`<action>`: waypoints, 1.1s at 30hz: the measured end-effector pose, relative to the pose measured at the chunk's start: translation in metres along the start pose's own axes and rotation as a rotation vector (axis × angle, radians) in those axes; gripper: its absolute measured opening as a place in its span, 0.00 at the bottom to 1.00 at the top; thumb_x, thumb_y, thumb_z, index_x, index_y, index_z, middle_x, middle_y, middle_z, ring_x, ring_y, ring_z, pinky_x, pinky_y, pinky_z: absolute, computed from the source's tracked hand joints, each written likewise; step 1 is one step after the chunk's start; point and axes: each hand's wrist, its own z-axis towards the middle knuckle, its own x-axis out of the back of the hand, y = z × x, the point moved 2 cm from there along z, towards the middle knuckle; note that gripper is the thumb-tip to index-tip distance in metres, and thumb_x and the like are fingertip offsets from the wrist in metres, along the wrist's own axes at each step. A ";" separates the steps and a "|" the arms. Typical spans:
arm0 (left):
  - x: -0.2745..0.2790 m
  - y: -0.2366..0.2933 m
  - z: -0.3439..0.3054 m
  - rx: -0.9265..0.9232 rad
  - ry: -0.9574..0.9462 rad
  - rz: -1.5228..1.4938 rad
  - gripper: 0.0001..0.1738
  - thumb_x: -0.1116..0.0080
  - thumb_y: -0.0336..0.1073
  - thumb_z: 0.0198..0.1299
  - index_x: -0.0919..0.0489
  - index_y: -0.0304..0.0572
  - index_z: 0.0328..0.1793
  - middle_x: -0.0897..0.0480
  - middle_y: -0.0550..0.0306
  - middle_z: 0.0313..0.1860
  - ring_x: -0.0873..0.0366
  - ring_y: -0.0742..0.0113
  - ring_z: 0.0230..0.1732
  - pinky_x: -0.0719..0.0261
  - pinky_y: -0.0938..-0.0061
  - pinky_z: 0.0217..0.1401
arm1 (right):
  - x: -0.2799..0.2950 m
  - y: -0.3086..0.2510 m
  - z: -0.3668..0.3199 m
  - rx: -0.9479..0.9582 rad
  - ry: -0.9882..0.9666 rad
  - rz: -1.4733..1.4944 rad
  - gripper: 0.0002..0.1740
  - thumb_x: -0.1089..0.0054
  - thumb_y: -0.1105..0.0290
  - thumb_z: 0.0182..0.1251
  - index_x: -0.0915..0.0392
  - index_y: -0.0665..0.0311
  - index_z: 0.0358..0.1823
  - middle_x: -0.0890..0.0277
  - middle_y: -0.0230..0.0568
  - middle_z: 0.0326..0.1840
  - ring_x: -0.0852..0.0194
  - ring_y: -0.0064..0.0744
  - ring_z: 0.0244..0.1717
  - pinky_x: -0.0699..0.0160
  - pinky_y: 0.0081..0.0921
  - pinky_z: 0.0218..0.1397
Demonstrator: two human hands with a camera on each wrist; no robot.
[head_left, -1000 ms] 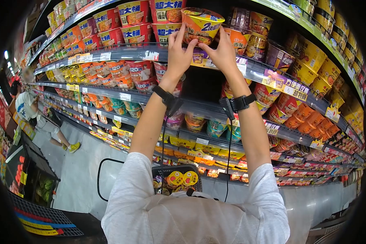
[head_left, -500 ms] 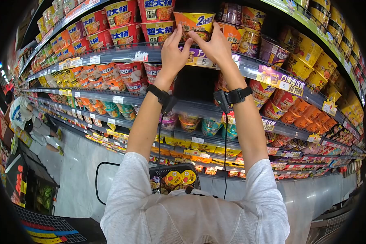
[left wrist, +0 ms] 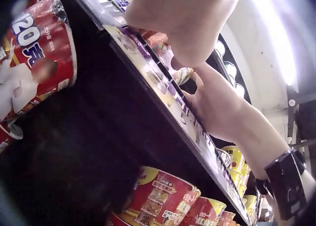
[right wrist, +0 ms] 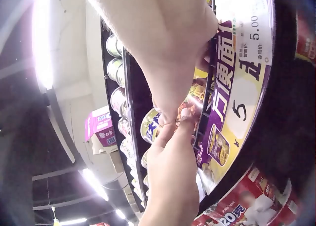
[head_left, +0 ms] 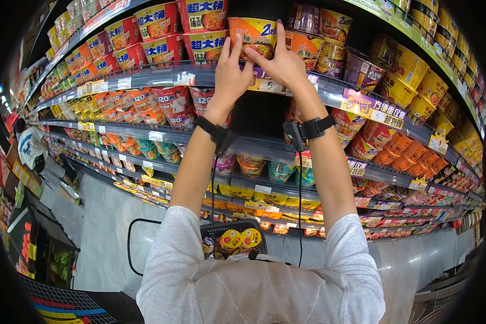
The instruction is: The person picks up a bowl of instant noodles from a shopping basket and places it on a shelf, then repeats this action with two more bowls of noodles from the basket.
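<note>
An orange and yellow noodle tub (head_left: 252, 35) stands upright on the upper shelf, between red tubs and a second orange tub (head_left: 302, 47). My left hand (head_left: 233, 76) touches its lower left front with extended fingers. The right hand (head_left: 284, 63) has a straight finger up along the tub's right side and its thumb against the lower front. Close together, the left hand (right wrist: 173, 171) and right hand (right wrist: 168, 53) reach the shelf in the right wrist view. In the left wrist view, the left hand (left wrist: 185, 21) hides most of the tub.
A shelf edge (head_left: 200, 69) with price tags runs below the hands, above a dark gap between tubs. A black basket (head_left: 209, 231) holding yellow-lidded cups is near my body. A person (head_left: 35, 148) is in the aisle at left.
The tub has gone from tilted in both hands over the shelf edge to upright on the shelf. My fingers have straightened against it. The person at left has shifted in view.
</note>
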 end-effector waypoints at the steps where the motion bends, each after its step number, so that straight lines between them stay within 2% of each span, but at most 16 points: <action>1: 0.000 -0.001 0.000 0.002 0.001 0.001 0.37 0.35 0.38 0.67 0.31 0.38 0.81 0.30 0.24 0.76 0.29 0.32 0.75 0.28 0.54 0.75 | -0.001 -0.001 0.000 0.009 0.004 -0.010 0.72 0.46 0.18 0.59 0.64 0.63 0.88 0.13 0.66 0.44 0.10 0.63 0.45 0.13 0.47 0.46; 4: -0.003 -0.005 -0.001 0.018 -0.010 -0.036 0.33 0.35 0.41 0.67 0.26 0.34 0.77 0.32 0.22 0.77 0.29 0.30 0.74 0.29 0.52 0.76 | -0.001 -0.004 -0.002 -0.020 -0.028 -0.061 0.69 0.47 0.18 0.59 0.58 0.62 0.87 0.12 0.64 0.45 0.10 0.61 0.48 0.13 0.47 0.50; 6: -0.006 -0.003 -0.003 -0.045 -0.082 0.153 0.30 0.35 0.43 0.67 0.20 0.33 0.71 0.30 0.22 0.76 0.27 0.29 0.71 0.30 0.51 0.76 | -0.009 -0.002 -0.001 0.015 -0.031 -0.070 0.67 0.47 0.18 0.59 0.54 0.61 0.86 0.12 0.63 0.46 0.10 0.61 0.49 0.13 0.47 0.51; 7: -0.008 0.000 -0.004 -0.046 -0.061 0.163 0.26 0.35 0.45 0.67 0.15 0.32 0.62 0.26 0.23 0.72 0.26 0.30 0.70 0.30 0.50 0.75 | -0.012 -0.001 0.000 0.048 -0.027 -0.081 0.66 0.47 0.19 0.59 0.49 0.60 0.85 0.12 0.62 0.46 0.10 0.60 0.49 0.13 0.46 0.52; 11: -0.009 0.004 -0.004 -0.015 -0.037 0.146 0.25 0.35 0.44 0.68 0.17 0.31 0.62 0.23 0.26 0.68 0.26 0.32 0.69 0.29 0.50 0.73 | -0.013 -0.001 -0.002 0.022 0.003 -0.084 0.60 0.50 0.20 0.63 0.42 0.59 0.83 0.12 0.61 0.47 0.11 0.59 0.51 0.14 0.47 0.54; 13: -0.010 0.003 -0.005 -0.045 0.019 0.132 0.28 0.35 0.43 0.68 0.24 0.31 0.67 0.22 0.29 0.65 0.26 0.32 0.68 0.29 0.49 0.72 | -0.015 0.006 0.002 0.051 0.026 0.007 0.50 0.47 0.29 0.69 0.37 0.58 0.80 0.12 0.61 0.49 0.12 0.59 0.53 0.15 0.48 0.56; 14: -0.011 0.003 -0.005 -0.045 0.019 0.133 0.28 0.35 0.43 0.68 0.24 0.31 0.67 0.22 0.29 0.65 0.26 0.32 0.68 0.29 0.49 0.72 | -0.017 0.009 0.005 0.051 0.027 0.008 0.50 0.47 0.29 0.69 0.37 0.58 0.80 0.12 0.61 0.49 0.12 0.59 0.53 0.15 0.48 0.56; 16: -0.009 0.007 -0.006 0.042 0.038 -0.024 0.34 0.34 0.41 0.68 0.32 0.31 0.74 0.23 0.29 0.66 0.26 0.31 0.68 0.29 0.48 0.72 | -0.015 0.011 0.008 0.115 0.153 0.066 0.42 0.41 0.40 0.71 0.32 0.60 0.77 0.13 0.64 0.49 0.13 0.58 0.55 0.16 0.50 0.58; 17: -0.009 0.009 -0.004 0.042 0.038 -0.024 0.34 0.34 0.41 0.68 0.32 0.31 0.74 0.23 0.29 0.66 0.26 0.31 0.68 0.29 0.48 0.72 | -0.015 0.014 0.011 0.087 0.153 0.088 0.39 0.33 0.50 0.67 0.31 0.60 0.76 0.15 0.62 0.51 0.15 0.61 0.55 0.17 0.52 0.59; 19: -0.007 0.011 -0.002 -0.008 0.074 -0.060 0.39 0.35 0.43 0.67 0.36 0.38 0.80 0.27 0.25 0.71 0.30 0.28 0.72 0.31 0.48 0.75 | -0.015 0.020 0.012 0.129 0.175 0.059 0.38 0.31 0.53 0.67 0.29 0.59 0.75 0.16 0.61 0.52 0.15 0.63 0.54 0.17 0.52 0.58; 21: -0.006 0.012 0.000 -0.009 0.057 0.017 0.38 0.35 0.44 0.68 0.35 0.41 0.81 0.28 0.24 0.72 0.31 0.28 0.74 0.31 0.49 0.76 | -0.015 0.021 0.014 0.172 0.195 0.029 0.36 0.30 0.56 0.66 0.28 0.57 0.74 0.17 0.59 0.52 0.15 0.64 0.52 0.17 0.52 0.57; 23: -0.004 0.012 0.003 -0.014 0.036 0.090 0.38 0.36 0.45 0.69 0.34 0.43 0.82 0.28 0.23 0.73 0.32 0.27 0.76 0.31 0.50 0.77 | -0.010 0.020 0.015 0.210 0.251 -0.034 0.29 0.29 0.61 0.67 0.21 0.53 0.69 0.19 0.55 0.52 0.16 0.64 0.49 0.16 0.52 0.55; 25: -0.003 0.013 0.007 0.080 -0.011 0.061 0.33 0.37 0.47 0.70 0.29 0.52 0.80 0.32 0.20 0.76 0.35 0.26 0.79 0.30 0.50 0.77 | -0.006 0.020 0.015 0.225 0.287 -0.067 0.25 0.30 0.61 0.67 0.18 0.51 0.66 0.20 0.54 0.51 0.15 0.63 0.48 0.15 0.51 0.54; 26: -0.005 0.010 0.008 0.086 0.007 0.008 0.26 0.38 0.48 0.71 0.20 0.54 0.73 0.31 0.20 0.75 0.34 0.27 0.78 0.29 0.51 0.76 | -0.004 0.020 0.015 0.257 0.318 -0.105 0.21 0.31 0.62 0.68 0.15 0.49 0.63 0.20 0.54 0.51 0.15 0.61 0.47 0.15 0.51 0.53; 31: -0.009 0.002 0.012 0.021 0.075 0.040 0.17 0.36 0.41 0.70 0.13 0.48 0.62 0.23 0.24 0.68 0.26 0.30 0.71 0.25 0.53 0.72 | -0.004 0.030 0.018 0.392 0.401 -0.106 0.15 0.32 0.58 0.70 0.10 0.45 0.56 0.20 0.47 0.46 0.14 0.52 0.44 0.14 0.44 0.46; 33: -0.009 0.000 0.015 -0.007 0.115 0.041 0.15 0.35 0.39 0.70 0.13 0.46 0.60 0.21 0.24 0.65 0.24 0.31 0.69 0.24 0.54 0.71 | -0.003 0.030 0.018 0.385 0.397 -0.086 0.15 0.32 0.56 0.70 0.09 0.46 0.55 0.19 0.44 0.48 0.14 0.50 0.44 0.14 0.42 0.47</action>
